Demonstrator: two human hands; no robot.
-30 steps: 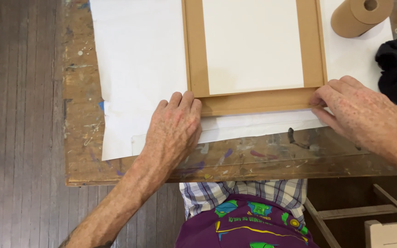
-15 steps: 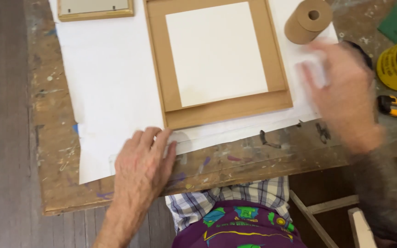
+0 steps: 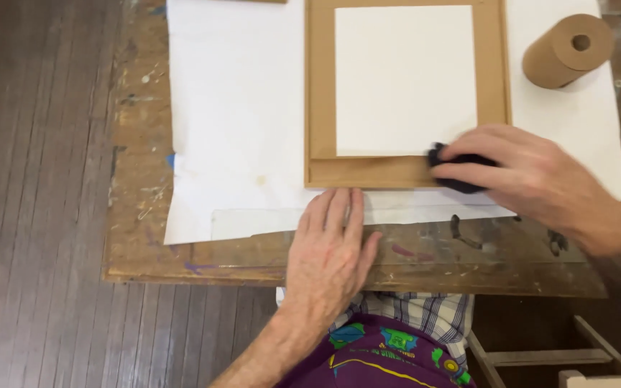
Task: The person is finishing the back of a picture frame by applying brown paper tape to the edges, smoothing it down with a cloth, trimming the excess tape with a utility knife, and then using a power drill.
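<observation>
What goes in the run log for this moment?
left hand flat on table edge | right hand presses dark cloth on brown frame

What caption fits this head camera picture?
Right hand presses a dark cloth on a brown frame; left hand rests flat below.

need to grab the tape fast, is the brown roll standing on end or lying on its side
Lying on its side. The brown roll rests on the white paper, its round end and core hole facing sideways.
</observation>
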